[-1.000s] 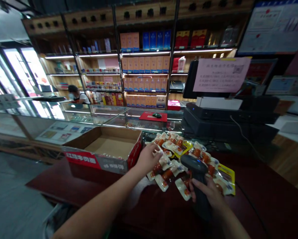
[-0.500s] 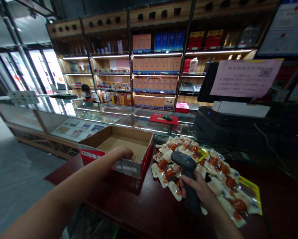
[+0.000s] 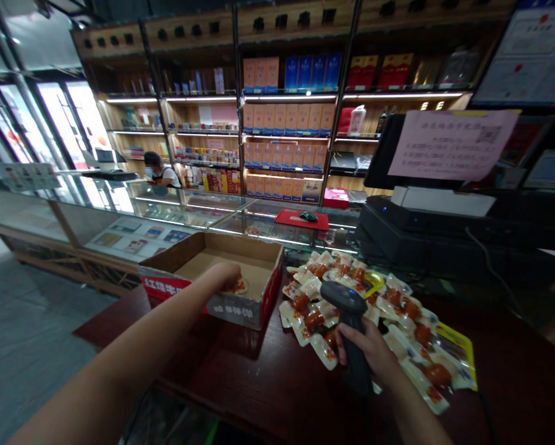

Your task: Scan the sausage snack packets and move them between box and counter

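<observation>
My left hand (image 3: 225, 275) reaches over the near wall into an open cardboard box (image 3: 271, 290), its fingers closed on a small food packet (image 3: 238, 285) that shows partly beneath them. The box has red and grey printed sides. In my right hand (image 3: 368, 346) is a black handheld barcode scanner (image 3: 349, 303), gripped by its handle and held upright above the table. Around and behind the scanner lies a spread of vacuum-sealed food packets (image 3: 313, 319) with orange-brown pieces inside. Among them is a yellow-edged packet (image 3: 463, 352) at the right.
A dark red wooden table (image 3: 240, 377) carries the box and packets. Behind it, a glass counter (image 3: 212, 213) holds a red mat (image 3: 287, 217) with a mouse (image 3: 308, 216). At the right stands a monitor (image 3: 382, 151) with a pink paper sheet. A person (image 3: 161, 171) is beyond the counter.
My left hand has shifted slightly up and left inside the box, and a packet now shows under its fingers. The right hand with the scanner stays nearly still; the view has turned slightly.
</observation>
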A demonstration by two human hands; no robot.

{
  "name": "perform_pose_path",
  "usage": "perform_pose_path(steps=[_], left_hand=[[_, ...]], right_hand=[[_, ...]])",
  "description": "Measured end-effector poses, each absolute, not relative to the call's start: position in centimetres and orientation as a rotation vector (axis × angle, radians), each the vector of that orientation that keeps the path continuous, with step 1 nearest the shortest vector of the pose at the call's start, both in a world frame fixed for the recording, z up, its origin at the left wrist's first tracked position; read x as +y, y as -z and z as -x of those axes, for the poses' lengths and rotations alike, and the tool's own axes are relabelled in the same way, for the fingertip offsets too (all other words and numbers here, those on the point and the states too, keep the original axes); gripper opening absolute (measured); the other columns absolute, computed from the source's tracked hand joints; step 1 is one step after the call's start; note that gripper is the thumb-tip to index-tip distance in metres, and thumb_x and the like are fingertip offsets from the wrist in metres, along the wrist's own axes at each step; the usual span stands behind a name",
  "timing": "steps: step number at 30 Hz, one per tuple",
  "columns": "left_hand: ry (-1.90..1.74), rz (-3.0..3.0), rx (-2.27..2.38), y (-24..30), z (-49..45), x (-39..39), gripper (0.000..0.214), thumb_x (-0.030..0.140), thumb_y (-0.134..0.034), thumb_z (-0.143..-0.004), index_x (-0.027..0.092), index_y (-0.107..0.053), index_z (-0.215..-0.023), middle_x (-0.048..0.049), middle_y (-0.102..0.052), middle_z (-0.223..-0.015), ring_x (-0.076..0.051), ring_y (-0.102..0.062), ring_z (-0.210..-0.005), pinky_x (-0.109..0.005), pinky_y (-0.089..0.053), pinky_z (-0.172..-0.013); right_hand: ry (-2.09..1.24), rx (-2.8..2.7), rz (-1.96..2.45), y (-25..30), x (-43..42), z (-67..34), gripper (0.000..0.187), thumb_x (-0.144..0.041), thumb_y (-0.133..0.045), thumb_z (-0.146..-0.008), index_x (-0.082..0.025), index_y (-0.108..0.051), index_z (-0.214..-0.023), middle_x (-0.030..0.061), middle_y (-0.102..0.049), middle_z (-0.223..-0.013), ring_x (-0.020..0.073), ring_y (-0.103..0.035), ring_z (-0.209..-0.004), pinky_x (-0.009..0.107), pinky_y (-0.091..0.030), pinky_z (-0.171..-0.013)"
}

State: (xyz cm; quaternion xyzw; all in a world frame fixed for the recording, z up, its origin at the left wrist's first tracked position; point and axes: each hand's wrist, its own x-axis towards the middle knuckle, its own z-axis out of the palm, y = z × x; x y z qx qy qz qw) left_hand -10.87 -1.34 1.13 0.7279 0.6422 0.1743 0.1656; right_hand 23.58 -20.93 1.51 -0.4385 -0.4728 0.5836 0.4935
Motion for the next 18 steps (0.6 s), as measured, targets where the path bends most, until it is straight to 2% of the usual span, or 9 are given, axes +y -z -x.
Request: perform_pose_path(steps=[2,4,7,10,12,15,18], left_hand=[[-0.454,-2.083,1.986,-3.0,10.6,-1.4,0.016,0.021,-0.075,-0.047,0.017,-0.06,-0.05,-0.0109,-0.065,-0.062,-0.027,-0.062,-0.074,-0.036,-0.045,-0.073],[-0.685,-2.043,2.022,-4.8,9.8,-1.7,0.017,0.029,-0.07,-0.058,0.016,-0.063,-0.066,-0.0111,-0.066,-0.073,-0.025,-0.062,-0.078,-0.033,-0.045,-0.072],[-1.268,-1.674,1.733,-7.2,7.4,-2.9,0.025,0.034,-0.063,-0.07,0.016,-0.061,-0.087,-0.0052,-0.065,-0.075,-0.018,-0.061,-0.07,-0.027,-0.047,-0.063],[-1.53,-1.179,1.276,-8.7,4.1,-5.2,0.028,0.037,-0.06,-0.076,0.018,-0.057,-0.097,0.0002,-0.061,-0.07,-0.012,-0.057,-0.054,-0.024,-0.047,-0.054],[-1.529,-0.927,1.008,-9.2,1.7,-7.1,0.027,0.038,-0.058,-0.078,0.018,-0.056,-0.096,0.0002,-0.06,-0.068,-0.011,-0.057,-0.051,-0.025,-0.048,-0.053],[-1.318,-0.622,0.717,-9.1,-1.4,-9.7,0.024,0.037,-0.051,-0.084,0.014,-0.055,-0.087,-0.0033,-0.059,-0.066,-0.012,-0.058,-0.053,-0.025,-0.05,-0.052],[-1.018,-0.444,0.552,-7.6,-3.5,-11.6,0.041,0.049,-0.041,-0.086,0.01,-0.054,-0.08,-0.0053,-0.056,-0.063,-0.01,-0.052,-0.047,-0.018,-0.043,-0.039]], right_hand=[[-1.413,-1.118,1.064,-1.4,-21.0,-23.8,0.039,-0.047,-0.075,-0.058,-0.016,-0.055,-0.071,-0.0029,-0.058,-0.051,0.0122,-0.053,-0.036,0.024,-0.043,-0.036],[-1.413,-1.108,1.061,-1.2,-21.0,-23.9,0.039,-0.047,-0.075,-0.058,-0.016,-0.055,-0.072,-0.003,-0.058,-0.05,0.0123,-0.053,-0.036,0.024,-0.043,-0.035],[-1.411,-1.115,1.049,-1.0,-20.9,-24.1,0.038,-0.046,-0.075,-0.06,-0.015,-0.055,-0.07,-0.0026,-0.058,-0.05,0.0118,-0.053,-0.037,0.024,-0.044,-0.036],[-1.402,-1.113,1.043,-0.9,-20.8,-24.3,0.036,-0.045,-0.074,-0.061,-0.015,-0.055,-0.069,-0.0023,-0.059,-0.052,0.0117,-0.054,-0.037,0.025,-0.046,-0.037],[-1.405,-1.112,1.032,-0.7,-20.8,-24.6,0.036,-0.044,-0.074,-0.061,-0.015,-0.055,-0.069,-0.0018,-0.06,-0.053,0.0117,-0.054,-0.037,0.025,-0.046,-0.037],[-1.41,-1.086,1.014,-0.6,-20.7,-24.9,0.036,-0.043,-0.074,-0.062,-0.015,-0.056,-0.074,-0.0024,-0.06,-0.054,0.0116,-0.054,-0.038,0.025,-0.046,-0.037],[-1.414,-1.059,0.993,-0.5,-20.7,-25.2,0.041,-0.042,-0.075,-0.062,-0.015,-0.057,-0.086,-0.0035,-0.06,-0.054,0.0118,-0.054,-0.038,0.024,-0.046,-0.037]])
